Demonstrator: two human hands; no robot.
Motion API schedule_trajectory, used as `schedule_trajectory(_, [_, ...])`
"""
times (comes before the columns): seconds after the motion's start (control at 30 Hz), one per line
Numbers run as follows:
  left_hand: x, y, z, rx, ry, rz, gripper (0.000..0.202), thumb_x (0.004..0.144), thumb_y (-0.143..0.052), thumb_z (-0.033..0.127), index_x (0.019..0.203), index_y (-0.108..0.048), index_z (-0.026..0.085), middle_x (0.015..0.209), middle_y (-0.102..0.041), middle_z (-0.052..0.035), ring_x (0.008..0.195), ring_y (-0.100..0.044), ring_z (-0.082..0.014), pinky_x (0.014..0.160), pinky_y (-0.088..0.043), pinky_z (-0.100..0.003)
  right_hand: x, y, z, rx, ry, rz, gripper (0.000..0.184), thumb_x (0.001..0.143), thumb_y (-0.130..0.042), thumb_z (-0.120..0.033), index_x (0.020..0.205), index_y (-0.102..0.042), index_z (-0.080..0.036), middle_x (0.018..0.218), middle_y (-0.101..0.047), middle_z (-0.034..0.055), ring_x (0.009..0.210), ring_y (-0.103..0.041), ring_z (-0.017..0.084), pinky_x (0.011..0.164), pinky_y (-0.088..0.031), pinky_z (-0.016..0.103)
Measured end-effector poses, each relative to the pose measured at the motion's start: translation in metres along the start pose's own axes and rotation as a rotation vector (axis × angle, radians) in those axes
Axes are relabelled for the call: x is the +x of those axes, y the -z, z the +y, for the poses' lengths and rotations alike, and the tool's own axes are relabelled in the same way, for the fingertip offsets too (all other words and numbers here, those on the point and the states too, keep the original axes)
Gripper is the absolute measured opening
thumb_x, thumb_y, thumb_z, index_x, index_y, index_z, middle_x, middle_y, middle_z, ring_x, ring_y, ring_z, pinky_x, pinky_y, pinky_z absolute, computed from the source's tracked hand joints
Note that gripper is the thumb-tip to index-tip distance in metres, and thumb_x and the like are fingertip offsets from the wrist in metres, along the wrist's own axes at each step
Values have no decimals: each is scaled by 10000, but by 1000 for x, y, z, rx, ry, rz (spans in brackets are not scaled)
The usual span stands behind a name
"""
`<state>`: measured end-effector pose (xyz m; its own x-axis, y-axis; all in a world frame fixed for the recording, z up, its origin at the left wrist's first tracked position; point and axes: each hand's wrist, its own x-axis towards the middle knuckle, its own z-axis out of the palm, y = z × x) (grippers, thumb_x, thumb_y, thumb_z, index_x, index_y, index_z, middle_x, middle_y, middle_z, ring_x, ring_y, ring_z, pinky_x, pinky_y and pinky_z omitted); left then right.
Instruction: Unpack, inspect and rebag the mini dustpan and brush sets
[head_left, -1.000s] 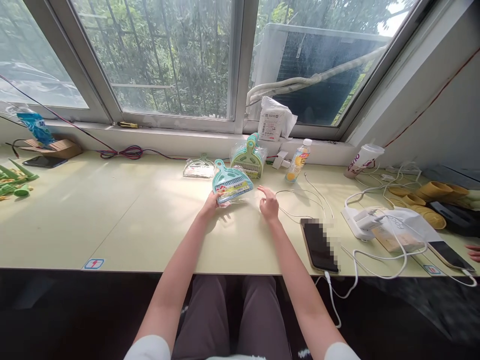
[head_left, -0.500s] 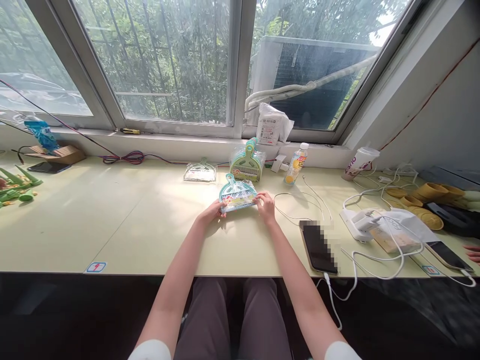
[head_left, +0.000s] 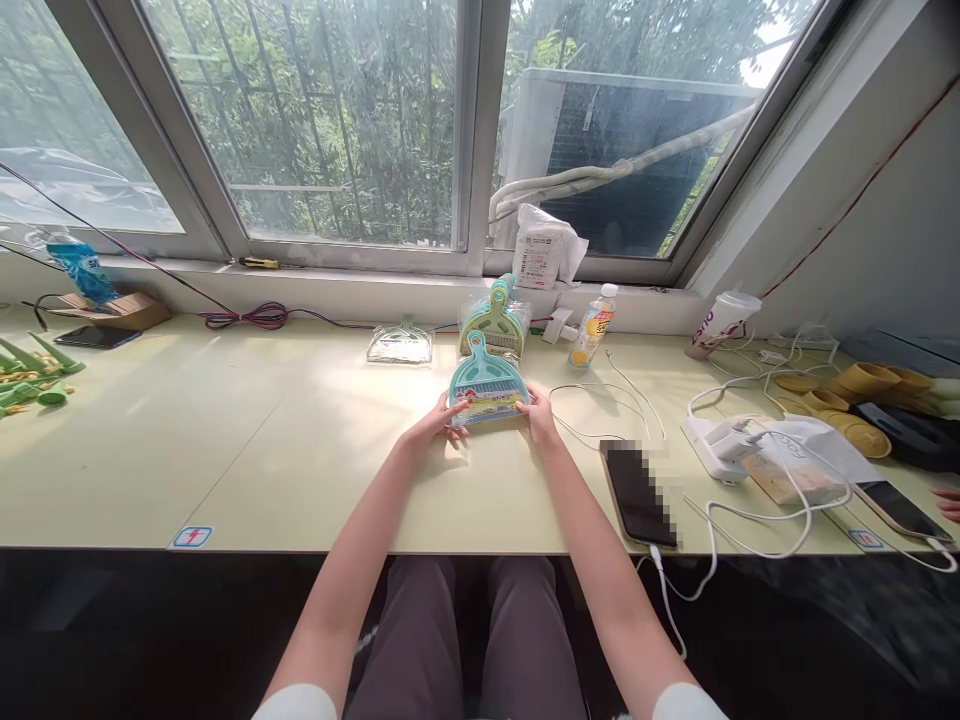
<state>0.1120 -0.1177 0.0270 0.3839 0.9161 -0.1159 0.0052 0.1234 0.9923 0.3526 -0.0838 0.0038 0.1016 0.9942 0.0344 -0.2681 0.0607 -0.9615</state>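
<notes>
A small teal dustpan and brush set, in a clear wrapper with a printed label, is held between my two hands above the table. My left hand grips its lower left corner, thumb in front and fingers beneath. On the opposite side my right hand pinches the lower right corner. The pan's handle points away from me. Right behind it stands a stack of wrapped green dustpan sets. Another wrapped dustpan set lies flat to the left of that stack.
A juice bottle and a white cable are right of the stack. A phone lies near the front edge, beside a power strip. Bundled wires run along the sill. Another person's hand shows at far right.
The dustpan set has been tilted up and levelled, so its front and label face me more squarely. Both hands have shifted slightly right with it.
</notes>
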Motion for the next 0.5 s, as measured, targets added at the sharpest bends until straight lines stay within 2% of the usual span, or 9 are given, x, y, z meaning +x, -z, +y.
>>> schedule_trajectory(0.07, [2, -7, -6, 31, -90, -6, 967, 716, -763, 453, 1466, -178, 280, 1270, -573, -158, 745, -662, -152, 561, -518, -253, 1, 0, 0, 36, 19, 77, 467, 575, -632, -159, 1040, -620, -205, 902, -699, 10, 849, -655, 187, 829, -528, 350])
schedule_trajectory(0.13, [7, -14, -14, 113, -171, 55, 1086, 641, -820, 376, 1477, -134, 275, 1217, -597, -139, 736, -644, -160, 584, -512, -273, 3, -1, 1, 43, 89, 112, 413, 605, -609, -186, 1018, -595, -206, 928, -689, 13, 880, -643, 180, 845, -519, 344])
schedule_trajectory(0.17, [10, -17, -17, 171, -204, 118, 1047, 647, -807, 358, 1468, -164, 263, 1164, -618, -118, 731, -637, -168, 616, -515, -294, 4, -1, 3, 32, 131, 122, 375, 621, -596, -197, 996, -584, -207, 943, -686, 17, 902, -635, 178, 859, -513, 343])
schedule_trajectory(0.27, [16, -20, -22, 357, -254, 323, 659, 804, -629, 361, 1383, -343, 227, 910, -659, -52, 734, -627, -210, 730, -497, -354, 7, -2, 9, -64, 238, 144, 282, 659, -570, -219, 940, -547, -214, 961, -685, 32, 929, -625, 181, 876, -502, 348])
schedule_trajectory(0.33, [17, -17, -21, 456, -252, 409, 476, 872, -520, 348, 1323, -422, 232, 768, -638, -30, 739, -625, -240, 761, -467, -364, 9, -3, 14, -162, 285, 165, 272, 678, -557, -225, 949, -528, -222, 948, -686, 39, 911, -634, 187, 861, -504, 356])
schedule_trajectory(0.4, [18, -13, -18, 527, -248, 462, 389, 889, -492, 332, 1269, -466, 253, 768, -643, -37, 791, -634, -265, 776, -446, -358, 11, -2, 19, -245, 307, 192, 291, 692, -542, -222, 982, -518, -228, 945, -687, 45, 904, -645, 193, 845, -507, 361])
schedule_trajectory(0.5, [21, -9, -16, 607, -238, 527, 286, 900, -482, 303, 1182, -494, 264, 928, -671, -79, 914, -638, -288, 804, -431, -351, 15, -2, 24, -301, 300, 203, 302, 710, -517, -211, 1011, -514, -236, 957, -692, 51, 912, -655, 196, 826, -514, 355])
